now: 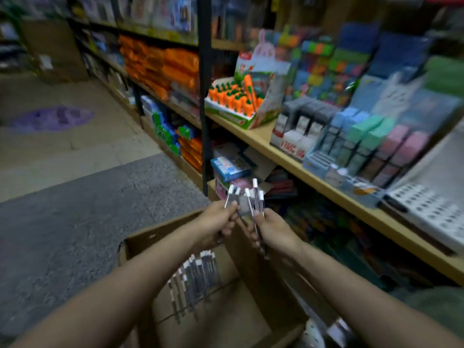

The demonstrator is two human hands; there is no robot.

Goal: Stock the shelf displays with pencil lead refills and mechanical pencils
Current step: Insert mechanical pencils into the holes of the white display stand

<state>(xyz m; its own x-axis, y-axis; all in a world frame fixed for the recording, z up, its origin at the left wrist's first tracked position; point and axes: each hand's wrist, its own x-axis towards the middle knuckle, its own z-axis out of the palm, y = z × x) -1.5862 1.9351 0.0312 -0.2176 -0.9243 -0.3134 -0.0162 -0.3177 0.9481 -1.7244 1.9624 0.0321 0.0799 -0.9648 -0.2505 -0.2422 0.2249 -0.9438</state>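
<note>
White-capped pencils (256, 197) point upward, gripped in both hands above box (241, 310).

I am looking into a shop — one that sells school and writing things. A long wooden shelf (253, 136) on a black metal frame (204, 91) runs down the right side, full of goods. A display box of little orange carrot toys (232, 96) stands on it, next to rows of small boxes in grey, blue, green and pink (371, 139). Stacks of orange packs (160, 66) fill the shelves further back. An open cardboard box (221, 292) of pencils (193, 280) sits on the floor — stock for the shelves.
</note>
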